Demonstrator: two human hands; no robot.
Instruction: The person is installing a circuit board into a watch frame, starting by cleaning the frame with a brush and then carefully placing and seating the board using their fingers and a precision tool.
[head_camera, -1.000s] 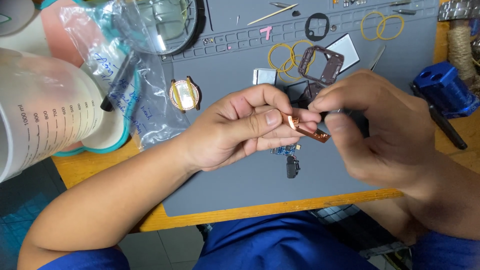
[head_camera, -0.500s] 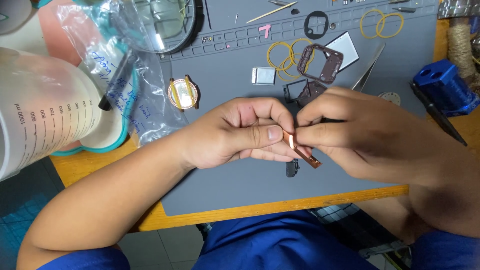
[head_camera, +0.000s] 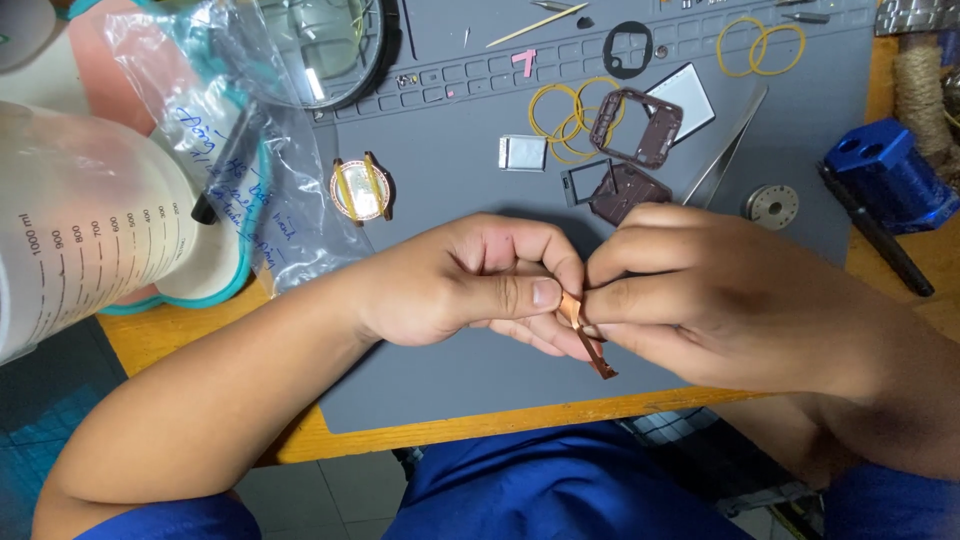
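Clear plastic bag (head_camera: 240, 150) lies far left on the tabletop, crumpled, partly over the grey mat's edge, blue handwriting on its face, a black pen-like thing showing through. Left of it, a translucent white measuring jug (head_camera: 85, 235) lying on its side carries a printed black scale. No screens or signs.

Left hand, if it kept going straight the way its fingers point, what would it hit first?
The left hand points rightward, so it would likely meet the right hand at once; both already pinch the thin copper-coloured strip between them.
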